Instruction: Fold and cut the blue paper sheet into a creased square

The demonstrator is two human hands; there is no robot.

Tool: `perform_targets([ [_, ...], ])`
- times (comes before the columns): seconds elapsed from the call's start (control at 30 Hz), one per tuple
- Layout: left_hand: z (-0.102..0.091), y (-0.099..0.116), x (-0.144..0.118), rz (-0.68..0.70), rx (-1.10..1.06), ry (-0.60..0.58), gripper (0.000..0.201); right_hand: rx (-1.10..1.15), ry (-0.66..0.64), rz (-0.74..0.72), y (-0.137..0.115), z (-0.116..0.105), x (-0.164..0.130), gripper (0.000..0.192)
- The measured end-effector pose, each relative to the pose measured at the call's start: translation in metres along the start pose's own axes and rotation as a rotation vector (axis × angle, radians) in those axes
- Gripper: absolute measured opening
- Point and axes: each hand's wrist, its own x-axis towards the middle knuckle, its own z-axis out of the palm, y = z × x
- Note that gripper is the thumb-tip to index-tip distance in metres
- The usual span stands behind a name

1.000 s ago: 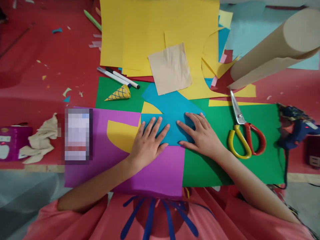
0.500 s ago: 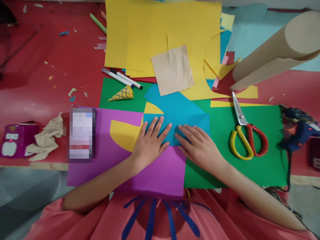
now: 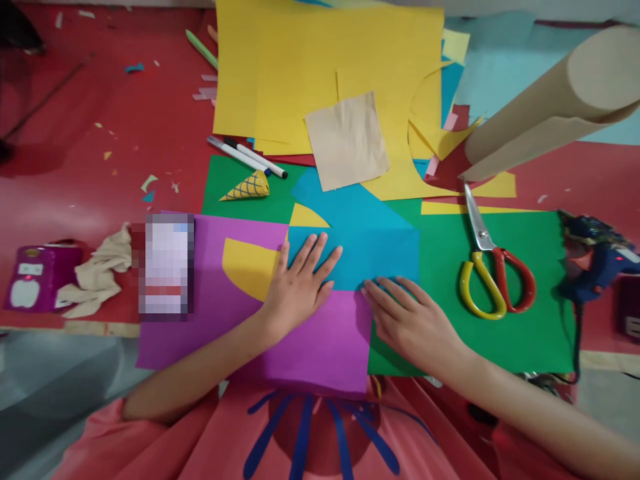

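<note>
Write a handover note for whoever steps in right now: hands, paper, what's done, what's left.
Left hand: flat, fingers spread, pressing the left part of the blue paper.
Right hand: flat, fingertips at the blue paper's lower edge, palm over the green sheet.
Blue paper lies folded, with a crease line showing, on top of the purple sheet and green sheet.
Scissors lie on the green sheet to the right, untouched; glue gun at the far right edge.
Done: a fold is in the blue paper. Left: probably pressing the lower edge flat; nothing cut or glued here yet.
</note>
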Motion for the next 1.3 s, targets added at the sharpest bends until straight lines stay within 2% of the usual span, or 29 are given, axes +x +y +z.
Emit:
perform_targets([
  [0.13,-0.001,-0.006,-0.009,-0.021,0.025,-0.011,0.054,-0.093,-0.028,0.074,0.005,-0.009,-0.02,0.033],
  [0.3,-0.008,-0.024,-0.027,-0.089,0.037,-0.026,0.056,-0.128,-0.042,0.137,0.012,-0.015,-0.039,0.031],
  [0.43,-0.011,-0.036,-0.039,-0.127,0.06,-0.02,0.061,-0.13,-0.041,0.18,0.016,-0.014,-0.05,0.031],
  [0.6,-0.007,-0.039,-0.043,-0.14,0.068,-0.003,0.063,-0.087,-0.035,0.231,0.019,-0.01,-0.059,0.033],
  [0.7,-0.005,-0.038,-0.044,-0.151,0.083,0.007,0.062,0.166,0.01,0.363,0.023,-0.007,-0.061,0.032],
  [0.87,0.0,-0.039,-0.045,-0.15,0.079,0.017,0.063,0.917,0.067,0.85,0.036,-0.006,-0.05,0.042],
  [0.93,0.0,-0.039,-0.044,-0.15,0.07,0.023,0.063,1.183,0.11,0.959,0.043,-0.006,-0.041,0.045],
  [1.03,-0.001,-0.04,-0.044,-0.148,0.067,0.021,0.062,1.466,0.155,1.044,0.051,-0.005,-0.028,0.039],
  [1.1,-0.003,-0.04,-0.043,-0.151,0.067,0.015,0.06,1.585,0.138,1.057,0.055,-0.003,-0.022,0.032],
  [1.17,-0.004,-0.04,-0.043,-0.15,0.065,0.014,0.058,1.613,0.124,1.064,0.057,-0.002,-0.017,0.027],
  [1.3,-0.005,-0.043,-0.04,-0.131,0.062,0.03,0.057,1.461,0.075,0.99,0.059,0.0,-0.012,0.031],
])
